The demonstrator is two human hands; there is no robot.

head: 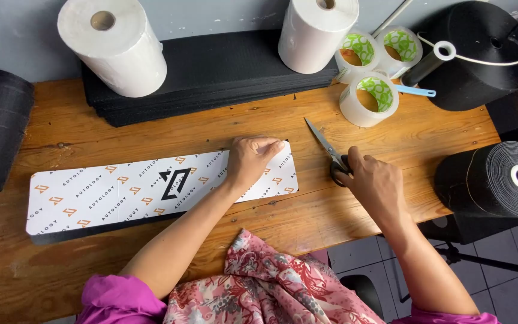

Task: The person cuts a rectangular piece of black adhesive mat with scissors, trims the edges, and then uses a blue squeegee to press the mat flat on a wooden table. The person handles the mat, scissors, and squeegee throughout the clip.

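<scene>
Lying flat across the centre-left of a wooden table (391, 138): long white printed card (121, 192), a black strip showing under its lower edge. Pressing down on the card's right end: left hand (248, 161), fingers curled, fingertips (274, 146) touching the card's top edge. Resting just right of centre: right hand (372, 183), fingers closing around the handles of scissors (326, 147), blades shut and pointing toward the upper left, lying on the wood just beside the card's right end. Standing along the top of the frame: two white paper rolls (112, 48), three clear tape rolls (369, 99) grouped at upper right, a stack of black sheets (211, 75) leaning behind. Sitting at right edge: black webbing rolls (493, 180). Showing at bottom: pink floral sleeves.
</scene>
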